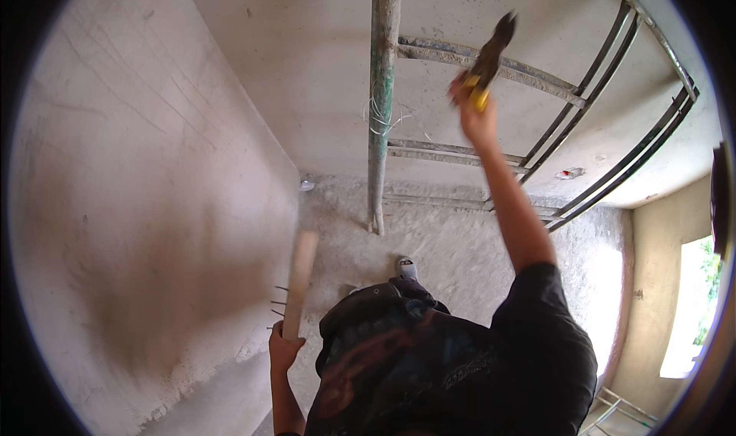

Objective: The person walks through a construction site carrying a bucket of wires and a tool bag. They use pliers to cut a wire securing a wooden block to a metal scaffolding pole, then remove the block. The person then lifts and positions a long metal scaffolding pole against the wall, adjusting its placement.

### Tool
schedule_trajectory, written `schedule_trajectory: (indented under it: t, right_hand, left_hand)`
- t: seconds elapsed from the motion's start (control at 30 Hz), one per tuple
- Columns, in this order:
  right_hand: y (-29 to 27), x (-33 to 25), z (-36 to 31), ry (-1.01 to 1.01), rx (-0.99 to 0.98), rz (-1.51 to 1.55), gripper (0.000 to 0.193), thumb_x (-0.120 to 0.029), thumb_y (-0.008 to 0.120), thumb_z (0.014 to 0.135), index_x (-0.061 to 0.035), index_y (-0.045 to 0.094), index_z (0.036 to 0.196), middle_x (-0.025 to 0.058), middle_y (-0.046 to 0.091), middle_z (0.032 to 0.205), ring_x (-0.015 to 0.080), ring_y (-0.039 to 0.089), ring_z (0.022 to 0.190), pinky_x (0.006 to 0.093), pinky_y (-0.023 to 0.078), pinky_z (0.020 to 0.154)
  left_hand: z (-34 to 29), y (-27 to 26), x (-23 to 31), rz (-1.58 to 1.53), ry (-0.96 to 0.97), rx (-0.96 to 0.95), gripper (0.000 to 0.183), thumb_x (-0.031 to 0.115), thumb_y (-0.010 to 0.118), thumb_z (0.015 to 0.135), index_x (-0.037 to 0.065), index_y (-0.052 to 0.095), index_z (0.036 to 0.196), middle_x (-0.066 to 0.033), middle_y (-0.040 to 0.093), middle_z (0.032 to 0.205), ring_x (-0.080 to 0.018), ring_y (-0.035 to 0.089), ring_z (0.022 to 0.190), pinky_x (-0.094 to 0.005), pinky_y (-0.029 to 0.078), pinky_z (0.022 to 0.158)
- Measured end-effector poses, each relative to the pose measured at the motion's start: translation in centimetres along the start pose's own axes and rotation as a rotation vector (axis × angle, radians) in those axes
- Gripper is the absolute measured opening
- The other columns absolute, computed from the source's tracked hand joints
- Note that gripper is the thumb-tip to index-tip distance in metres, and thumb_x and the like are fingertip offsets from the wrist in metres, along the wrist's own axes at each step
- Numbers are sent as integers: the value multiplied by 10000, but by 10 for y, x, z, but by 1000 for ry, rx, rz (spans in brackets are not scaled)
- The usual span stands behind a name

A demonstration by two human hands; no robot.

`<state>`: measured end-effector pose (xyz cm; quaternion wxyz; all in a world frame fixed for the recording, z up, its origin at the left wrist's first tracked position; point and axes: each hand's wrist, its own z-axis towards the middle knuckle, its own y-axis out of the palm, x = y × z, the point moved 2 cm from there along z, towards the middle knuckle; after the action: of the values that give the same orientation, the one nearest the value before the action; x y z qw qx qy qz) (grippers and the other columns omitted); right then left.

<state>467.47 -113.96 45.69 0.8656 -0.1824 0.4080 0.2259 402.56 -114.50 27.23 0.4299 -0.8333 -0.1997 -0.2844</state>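
Evidently, both hands have their fingers closed around something. The right hand (476, 120) is raised well forward, its fingers wrapped around the yellow grip of a dark-headed, plier-like metal tool (492, 50); the head points up and away beyond the knuckles, which seems to keep the working end free of the fingers. Motion blurs that hand, so I cannot tell whether the tool's handles are squeezed together or apart.

Low on the other side, the left hand (286, 349) clasps the bottom end of a pale, flat wooden strip (302, 277), with most of its length rising past the fingers. Thin dark nails (278, 303) jut from its left edge just above those fingers; holding the bare end presumably spares the skin from the points, though the lowest nail sits very near the grip. How each left finger lies is too small to tell.

To the left of the right fingers stands a grey metal pole with worn green paint (379, 76), thin pale wire (378, 120) looped around it lower than the fingertips, probably as a tie. Behind the tool run grey metal crossbars (537, 79), apparently bracing the frame. A smooth grey plaster wall (153, 206) lies left of the left fingers.
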Motion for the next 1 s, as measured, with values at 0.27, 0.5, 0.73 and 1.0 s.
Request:
schedule_trajectory:
  t: [0.27,0.5,0.73,1.0]
  right_hand:
    - [69,-47,-227,916,-814,307,177,-117,620,928,-39,616,1087,62,693,930,136,681,773,287,565,624]
    - [46,-53,-210,933,-1325,599,250,-195,682,898,-24,589,1055,79,652,932,156,650,742,299,532,608]
    - [37,9,-128,354,-1094,220,253,-264,650,959,-52,625,1095,81,678,989,176,654,907,331,510,824]
    - [76,134,-43,99,-989,-803,417,-376,602,943,-6,638,1132,164,698,1079,363,671,1026,483,509,907]
  left_hand:
    - [15,64,195,-952,374,-118,959,347,752,660,2,383,1475,-131,544,1395,-201,582,1161,-368,463,996]
    - [29,112,246,-1064,418,-537,891,337,790,644,16,425,1390,-97,567,1260,-229,584,1109,-381,471,968]
    - [-3,116,228,-974,223,33,792,228,748,633,-4,495,1347,-114,617,1208,-240,617,1079,-360,510,927]
    - [-41,103,130,-327,-81,469,531,198,695,688,-45,608,1152,-137,688,1022,-250,661,882,-352,519,803]
